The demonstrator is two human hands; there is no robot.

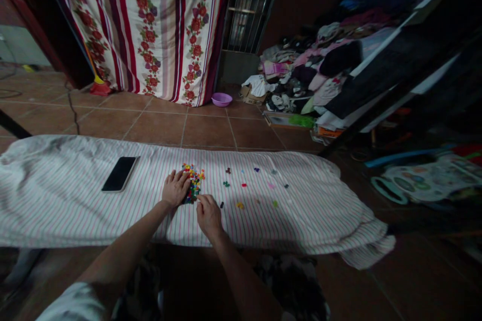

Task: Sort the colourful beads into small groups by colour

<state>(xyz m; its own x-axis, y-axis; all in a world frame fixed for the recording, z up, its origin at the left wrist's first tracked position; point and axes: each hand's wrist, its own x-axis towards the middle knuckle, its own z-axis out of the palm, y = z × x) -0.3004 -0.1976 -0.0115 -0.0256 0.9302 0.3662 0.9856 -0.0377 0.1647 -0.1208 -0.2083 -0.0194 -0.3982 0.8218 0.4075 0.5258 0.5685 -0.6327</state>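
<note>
A pile of small coloured pieces (194, 180) lies on the striped cloth (158, 153). My left hand (176, 188) rests at the pile's left side, fingers spread over its edge. At the lower right edge of the pile is my right hand (209, 214), its fingers bent and close together; anything between them is too small to make out. Right of the hands, small groups sorted by colour lie apart, among them green pieces (226, 184), a red group (244, 185), yellow pieces (240, 205) and dark purple ones (256, 169).
A black phone (119, 174) lies on the cloth at the left. Beyond the cloth, a purple basin (222, 99) stands on the tiled floor near a floral curtain (150, 30). Heaped clothes (301, 70) are at the back right.
</note>
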